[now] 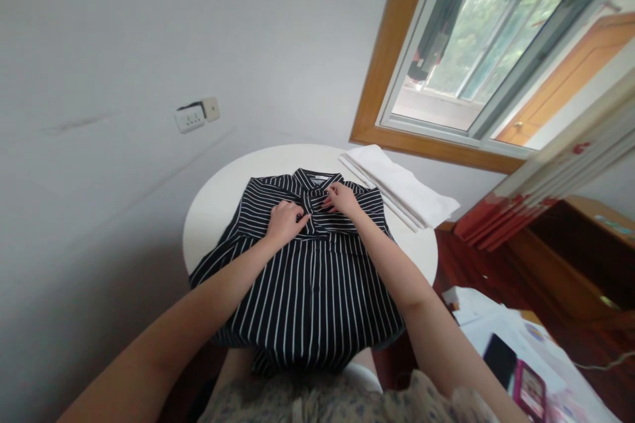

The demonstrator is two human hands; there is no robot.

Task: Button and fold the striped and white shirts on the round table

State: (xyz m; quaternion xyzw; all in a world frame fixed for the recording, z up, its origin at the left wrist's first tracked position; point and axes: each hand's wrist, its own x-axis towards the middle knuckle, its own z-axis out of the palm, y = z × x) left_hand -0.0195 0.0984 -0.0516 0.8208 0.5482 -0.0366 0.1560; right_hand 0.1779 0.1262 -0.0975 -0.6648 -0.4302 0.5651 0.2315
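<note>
A black shirt with white stripes (310,291) lies front up on a round white table (213,192), its collar at the far side and its hem hanging over the near edge. My left hand (286,221) is on the chest beside the button placket, thumb and forefinger closed on a bit of the cloth. Just right of the placket, below the collar, my right hand (341,198) touches the shirt with its fingers apart. The sleeves look folded across the chest, partly covered by my hands. Any button at my fingertips is too small to make out.
Folded white sheets (401,185) lie at the table's right rim. A wall with a socket (190,119) stands behind, with a wood-framed window (446,46) at the right. Lower right, a dark phone (500,360) and a pink-edged one (530,388) rest on a white-covered surface.
</note>
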